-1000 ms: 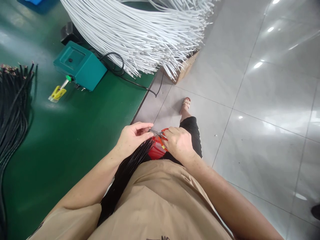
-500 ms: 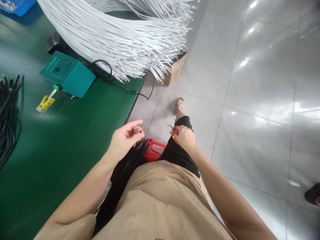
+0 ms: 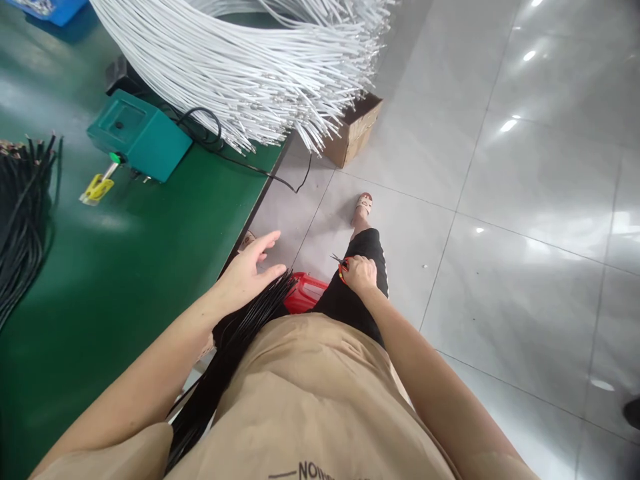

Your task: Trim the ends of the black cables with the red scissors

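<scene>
My left hand [image 3: 250, 268] is open above the lap, thumb and fingers apart, with nothing visible between them. Just beside its thumb are the tips of a bundle of black cables [image 3: 260, 305], which lies along my left thigh. My right hand [image 3: 362, 273] is closed around small scissors [image 3: 343, 265] with red-orange handles, held over my right leg. Their pointed metal blades face up and to the left.
A green table [image 3: 150, 280] lies to the left, bearing a teal box-shaped device [image 3: 140, 137] with a yellow clip, white cables [image 3: 260, 73] and more black cables [image 3: 23, 220]. A red plastic container [image 3: 306, 292] is between my legs. A cardboard box [image 3: 356, 133] stands on the floor.
My left hand has spread its fingers; the small red-tipped piece seen at them earlier no longer shows. My right hand has shifted slightly left with the scissors. The view has tilted a little.
</scene>
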`<state>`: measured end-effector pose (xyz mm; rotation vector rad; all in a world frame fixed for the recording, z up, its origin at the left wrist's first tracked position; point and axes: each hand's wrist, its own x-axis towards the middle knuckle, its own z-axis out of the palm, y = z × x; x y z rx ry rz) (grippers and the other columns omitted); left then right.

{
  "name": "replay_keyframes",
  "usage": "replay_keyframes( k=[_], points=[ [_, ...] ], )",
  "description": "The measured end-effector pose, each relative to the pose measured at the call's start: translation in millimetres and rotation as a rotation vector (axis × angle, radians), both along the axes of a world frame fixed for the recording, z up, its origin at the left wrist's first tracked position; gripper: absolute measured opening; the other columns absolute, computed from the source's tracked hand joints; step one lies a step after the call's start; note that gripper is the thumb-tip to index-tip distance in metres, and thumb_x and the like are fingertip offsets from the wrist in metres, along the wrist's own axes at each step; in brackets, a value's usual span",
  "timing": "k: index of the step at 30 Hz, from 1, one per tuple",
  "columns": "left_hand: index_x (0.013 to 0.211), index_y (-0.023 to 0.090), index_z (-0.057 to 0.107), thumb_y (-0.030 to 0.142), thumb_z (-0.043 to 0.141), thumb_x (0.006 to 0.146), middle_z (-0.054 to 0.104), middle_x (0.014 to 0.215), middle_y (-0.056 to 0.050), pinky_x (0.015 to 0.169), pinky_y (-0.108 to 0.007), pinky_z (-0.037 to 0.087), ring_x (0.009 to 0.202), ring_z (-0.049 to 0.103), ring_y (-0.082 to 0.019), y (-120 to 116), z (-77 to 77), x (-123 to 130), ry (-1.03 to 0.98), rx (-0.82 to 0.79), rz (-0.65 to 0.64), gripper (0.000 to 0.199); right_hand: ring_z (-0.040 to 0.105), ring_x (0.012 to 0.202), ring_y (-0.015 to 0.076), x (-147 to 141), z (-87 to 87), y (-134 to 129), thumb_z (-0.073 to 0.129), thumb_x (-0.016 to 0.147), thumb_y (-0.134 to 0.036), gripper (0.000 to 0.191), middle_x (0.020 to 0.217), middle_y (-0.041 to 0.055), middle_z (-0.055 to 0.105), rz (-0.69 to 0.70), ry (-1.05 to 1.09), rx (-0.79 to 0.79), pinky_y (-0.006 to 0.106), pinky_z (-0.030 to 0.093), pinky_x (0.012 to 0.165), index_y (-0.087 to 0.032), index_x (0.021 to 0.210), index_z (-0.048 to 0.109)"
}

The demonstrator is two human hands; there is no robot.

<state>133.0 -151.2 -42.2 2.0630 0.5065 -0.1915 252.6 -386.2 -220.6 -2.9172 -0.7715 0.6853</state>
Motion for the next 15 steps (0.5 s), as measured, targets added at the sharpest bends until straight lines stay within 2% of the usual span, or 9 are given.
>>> replay_keyframes(
  k=[3,5,8,10,12,15],
  points=[
    [0.141,0.022,0.039,0.041,0.053,0.084,0.049,0.142,-0.010,0.106,-0.045,0.038,0.127,0.048,-0.026,-7.7,-5.0,-31.5,0.118,0.127,-0.094,0.061,0.057,0.097,0.0235,-0.3,-0.3,-1.3,0.045,0.089,-0.034,0.032,0.099,0.0135,0.067,0.013,-0.003,0.016,0.034,0.031,0.081,-0.015,0.095,0.069],
    [0.138,0.016,0.042,0.041,0.048,0.085,0.050,0.139,-0.013,0.107,-0.044,0.038,0.127,0.049,-0.026,-13.1,-18.0,-65.0,0.250,0.203,-0.142,0.059,0.057,0.097,0.0238,-1.2,0.0,-3.1,0.045,0.089,-0.035,0.032,0.099,0.0133,0.067,0.016,-0.003,0.028,0.034,0.031,0.082,-0.014,0.095,0.069],
    [0.139,0.003,0.037,0.040,0.048,0.082,0.042,0.144,-0.022,0.111,-0.046,0.031,0.134,0.038,-0.033,-18.1,-44.4,-122.8,0.511,0.398,-0.137,0.070,0.057,0.097,0.0235,-1.2,2.3,-5.5,0.047,0.088,-0.035,0.031,0.100,0.0132,0.067,0.011,-0.002,0.046,0.033,0.032,0.081,-0.015,0.095,0.070],
    [0.143,0.000,0.027,0.047,0.049,0.079,0.032,0.149,-0.025,0.110,-0.048,0.030,0.139,0.030,-0.035,-18.7,-58.2,-156.6,0.671,0.437,-0.042,0.083,0.060,0.092,0.0224,1.4,8.2,-4.0,0.049,0.087,-0.036,0.031,0.097,0.0126,0.068,0.008,0.004,0.056,0.031,0.033,0.076,-0.016,0.092,0.071],
    [0.145,-0.001,0.019,0.056,0.049,0.076,0.029,0.150,-0.027,0.110,-0.047,0.030,0.139,0.029,-0.036,-17.2,-64.8,-181.7,0.806,0.361,0.071,0.094,0.062,0.080,0.0208,7.2,22.1,4.1,0.048,0.088,-0.042,0.034,0.085,0.0107,0.070,0.016,0.011,0.075,0.029,0.034,0.067,-0.018,0.086,0.072],
    [0.145,0.004,0.023,0.049,0.057,0.070,0.037,0.146,-0.024,0.108,-0.041,0.034,0.136,0.037,-0.033,-14.0,-62.9,-206.4,0.798,0.248,0.060,0.094,0.061,0.069,0.0185,19.7,65.0,33.3,0.043,0.089,-0.053,0.044,0.072,0.0075,0.068,0.080,-0.021,0.156,0.027,0.031,0.059,-0.020,0.082,0.071]
  ],
)
